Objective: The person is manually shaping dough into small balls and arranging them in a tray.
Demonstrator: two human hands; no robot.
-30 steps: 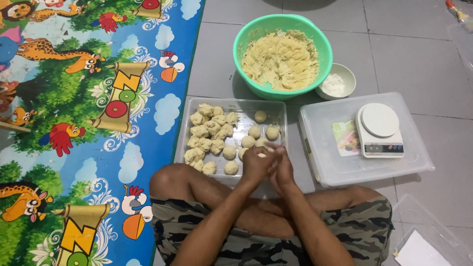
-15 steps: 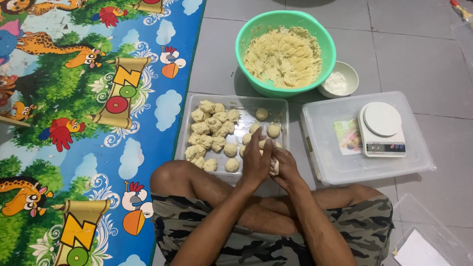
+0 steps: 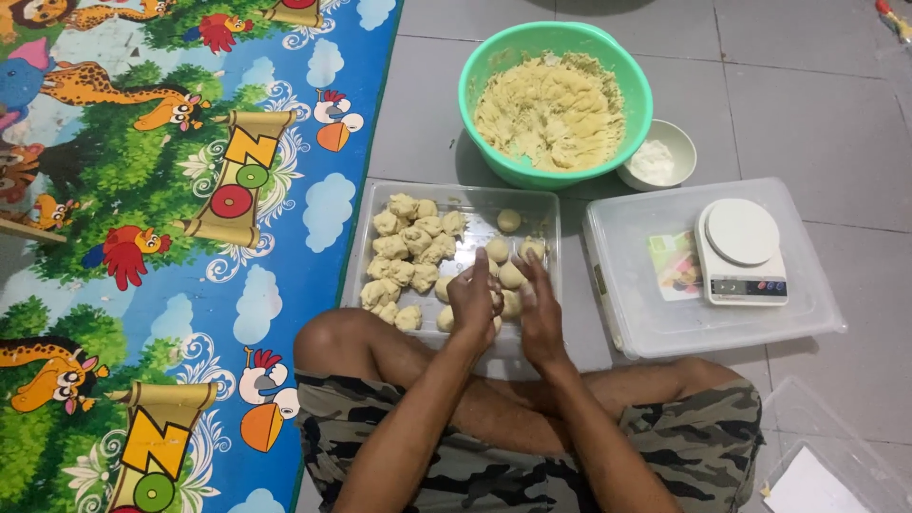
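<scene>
I see the play mat (image 3: 171, 237) first, glossy and bright with cartoon animals, lying on grey floor tiles (image 3: 817, 85). Beside it sits the green plastic bowl (image 3: 556, 100), heaped with pale, crumbly dough. A clear lidded box (image 3: 636, 323) carries a small white kitchen scale (image 3: 741, 252), round-topped and smooth. The clear tray (image 3: 475, 204) in front of my crossed legs holds rough torn lumps on its left and smoother balls on its right. A little white dish (image 3: 660, 157) of white powder stands just beside the bowl.

My left hand (image 3: 472, 304) and right hand (image 3: 540, 309) meet over the tray's near edge, palms facing, fingers half-curled around a dough piece (image 3: 497, 302) that mostly hides between them. To roll it well, I judge light, even pressure and small circles would round it without cracking the soft surface.
</scene>
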